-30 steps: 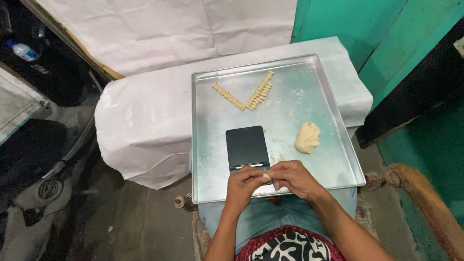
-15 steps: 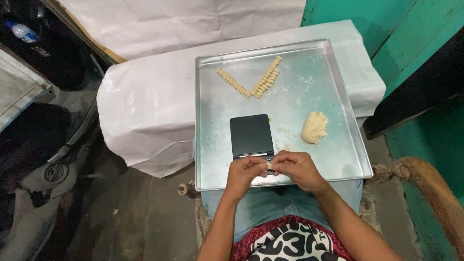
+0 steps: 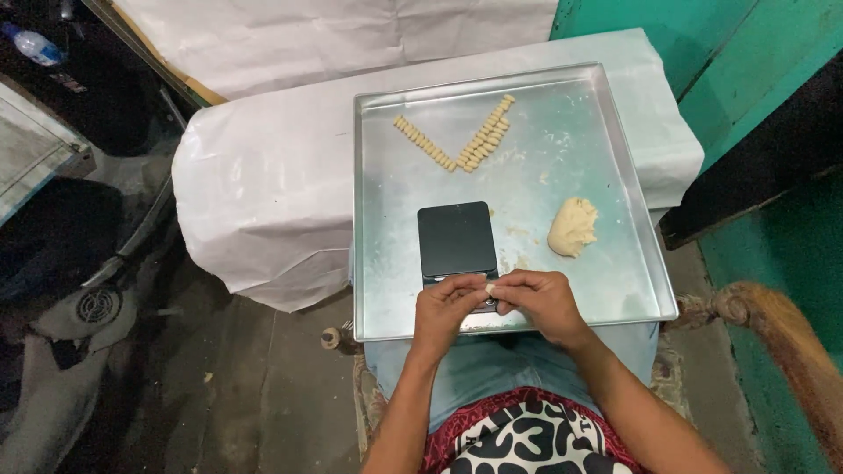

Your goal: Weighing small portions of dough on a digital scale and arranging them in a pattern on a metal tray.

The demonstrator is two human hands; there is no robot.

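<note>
A small piece of pale dough is pinched between the curled fingertips of the left hand and the right hand, held together at the near edge of a metal tray. Just beyond the hands a dark flat scale is seen, a dough lump beyond and right, and two rows of shaped dough pieces farther off. The tray is rested on a white-covered table, with a green wall to the right.

Scale's front edge behind hands
</note>
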